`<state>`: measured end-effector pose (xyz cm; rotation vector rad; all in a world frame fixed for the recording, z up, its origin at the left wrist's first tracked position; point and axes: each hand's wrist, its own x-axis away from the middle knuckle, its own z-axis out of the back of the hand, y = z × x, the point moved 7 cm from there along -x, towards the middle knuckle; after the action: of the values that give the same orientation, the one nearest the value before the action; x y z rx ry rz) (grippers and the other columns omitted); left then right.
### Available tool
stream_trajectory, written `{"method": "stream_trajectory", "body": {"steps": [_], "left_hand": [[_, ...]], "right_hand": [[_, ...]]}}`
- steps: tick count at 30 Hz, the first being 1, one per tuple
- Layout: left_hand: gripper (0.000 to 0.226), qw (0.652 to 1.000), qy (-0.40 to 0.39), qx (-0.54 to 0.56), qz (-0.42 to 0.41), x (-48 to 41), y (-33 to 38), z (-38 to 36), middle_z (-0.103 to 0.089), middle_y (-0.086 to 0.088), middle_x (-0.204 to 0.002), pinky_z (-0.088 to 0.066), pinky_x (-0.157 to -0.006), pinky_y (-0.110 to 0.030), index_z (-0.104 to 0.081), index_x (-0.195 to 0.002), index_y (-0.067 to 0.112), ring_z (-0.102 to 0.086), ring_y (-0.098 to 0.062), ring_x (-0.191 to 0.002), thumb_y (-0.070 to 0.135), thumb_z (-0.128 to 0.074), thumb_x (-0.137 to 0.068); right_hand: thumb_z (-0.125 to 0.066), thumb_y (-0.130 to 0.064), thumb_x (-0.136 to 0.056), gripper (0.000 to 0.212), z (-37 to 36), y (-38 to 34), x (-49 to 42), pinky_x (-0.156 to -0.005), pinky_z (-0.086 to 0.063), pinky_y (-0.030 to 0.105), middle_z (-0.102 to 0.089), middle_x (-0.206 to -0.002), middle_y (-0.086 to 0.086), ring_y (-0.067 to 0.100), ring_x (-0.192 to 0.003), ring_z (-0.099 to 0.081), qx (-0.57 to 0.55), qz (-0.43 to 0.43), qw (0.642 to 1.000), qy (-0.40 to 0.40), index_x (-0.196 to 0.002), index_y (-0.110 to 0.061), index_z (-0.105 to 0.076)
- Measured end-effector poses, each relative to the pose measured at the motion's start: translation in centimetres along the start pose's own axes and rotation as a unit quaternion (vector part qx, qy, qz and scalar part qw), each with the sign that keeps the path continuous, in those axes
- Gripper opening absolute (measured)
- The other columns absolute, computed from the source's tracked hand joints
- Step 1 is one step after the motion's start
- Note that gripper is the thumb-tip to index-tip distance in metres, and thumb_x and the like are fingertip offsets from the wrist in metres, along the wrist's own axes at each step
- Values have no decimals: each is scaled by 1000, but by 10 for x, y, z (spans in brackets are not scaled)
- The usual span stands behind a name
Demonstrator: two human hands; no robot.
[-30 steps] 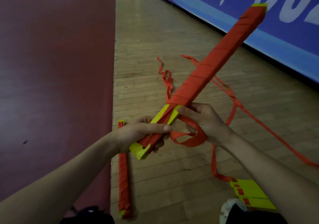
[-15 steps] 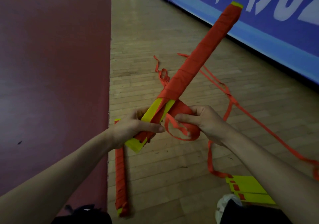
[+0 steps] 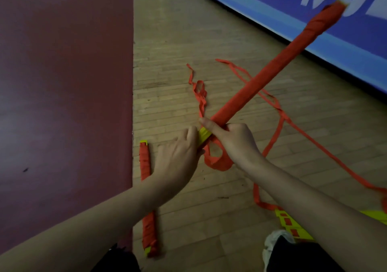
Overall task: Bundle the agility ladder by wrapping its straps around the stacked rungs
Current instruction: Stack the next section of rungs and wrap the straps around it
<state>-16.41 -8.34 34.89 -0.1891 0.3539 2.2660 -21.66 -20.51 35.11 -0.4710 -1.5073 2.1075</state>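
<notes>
Agility ladder bundle (image 3: 261, 79) slants above the wooden floor (image 3: 167, 41). My left hand (image 3: 178, 158) grips its yellow near end (image 3: 203, 135); my right hand (image 3: 236, 144) curls round the wrapped part, strap loop (image 3: 219, 165) hanging below. Step, as I judge: wrapping the last bare section. Next: draw the loop tight.

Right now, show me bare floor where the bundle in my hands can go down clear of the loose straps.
Free: the wood floor between the dark red flooring and the strap tangle, beyond the wrapped bundle. Crowded: right of the held bundle, loose straps trail to the yellow rungs.
</notes>
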Motion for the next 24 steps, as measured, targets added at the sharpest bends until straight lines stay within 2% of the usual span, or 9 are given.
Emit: {"method": "stream_trajectory", "body": {"steps": [4,6,8,10,12,15,18,21,24], "left_hand": [[42,998,34,18,-50,4,9,1,-52,-5,-106,-33,-62,-29,-42,-124,10,-56,-23,-88,42,-49,-97],[43,994,-9,98,-42,0,9,2,-50,-3,-105,-32,-68,-28,-42,-119,12,-50,-20,-91,48,-47,-96],[44,962,-106,250,14,-5,1,2,-53,0,-101,-38,-72,-30,-43,-115,15,-51,-17,-89,53,-50,-93],[52,882,-179,429,80,-8,-8,4,-63,-5,-102,-52,-76,-37,-49,-116,16,-62,-24,-92,56,-57,-84],[54,787,-228,561,115,-5,-12,4,-68,-13,-109,-58,-75,-38,-54,-119,14,-68,-29,-95,46,-61,-76],[50,667,-294,672,130,3,-9,2,-71,-12,-108,-58,-62,-32,-57,-121,13,-70,-27,-83,38,-64,-78],[72,579,-360,717,143,15,-3,-7,-71,-8,-94,-53,-52,-25,-63,-114,9,-64,-15,-61,48,-87,-58],[66,557,-373,732,123,18,3,-8,-66,-2,-82,-46,-47,-22,-60,-111,9,-54,-10,-51,39,-88,-59],[37,612,-329,711,112,13,1,-5,-62,0,-76,-43,-44,-21,-54,-106,9,-50,-10,-49,23,-71,-75]], "right_hand": [[-76,-49,-75,41,2,7,-2,-80,-54,39,-73,-76,10,17,-78,-69,-47,-23,999,11,-77,-9,-73],[-77,-49,-73,42,5,8,-5,-82,-53,46,-71,-84,21,23,-77,-68,-59,-20,998,7,-77,-8,-73],[-78,-48,-73,40,8,6,-7,-76,-54,46,-71,-79,19,23,-72,-69,-79,-16,997,-19,-78,-8,-73],[-76,-38,-77,32,12,1,-7,-51,-48,30,-63,-52,1,8,-50,-59,-121,-17,992,-39,-75,-8,-69],[-73,-30,-77,28,14,-2,-8,-41,-35,17,-47,-40,-10,3,-36,-43,-177,-21,982,-56,-70,-6,-60],[-72,-31,-69,34,13,-5,-8,-37,-31,18,-39,-39,-4,7,-31,-35,-231,-9,969,-86,-69,-2,-53],[-72,-30,-67,33,10,-8,-7,-35,-30,19,-38,-38,-1,8,-29,-33,-240,7,965,-109,-67,-1,-55],[-70,-25,-70,26,10,-12,-7,-36,-30,19,-39,-39,0,8,-30,-34,-234,28,963,-130,-67,-3,-57],[-67,-21,-72,19,11,-14,-6,-37,-33,18,-43,-42,-1,8,-32,-37,-230,26,961,-153,-70,-5,-57]]}}
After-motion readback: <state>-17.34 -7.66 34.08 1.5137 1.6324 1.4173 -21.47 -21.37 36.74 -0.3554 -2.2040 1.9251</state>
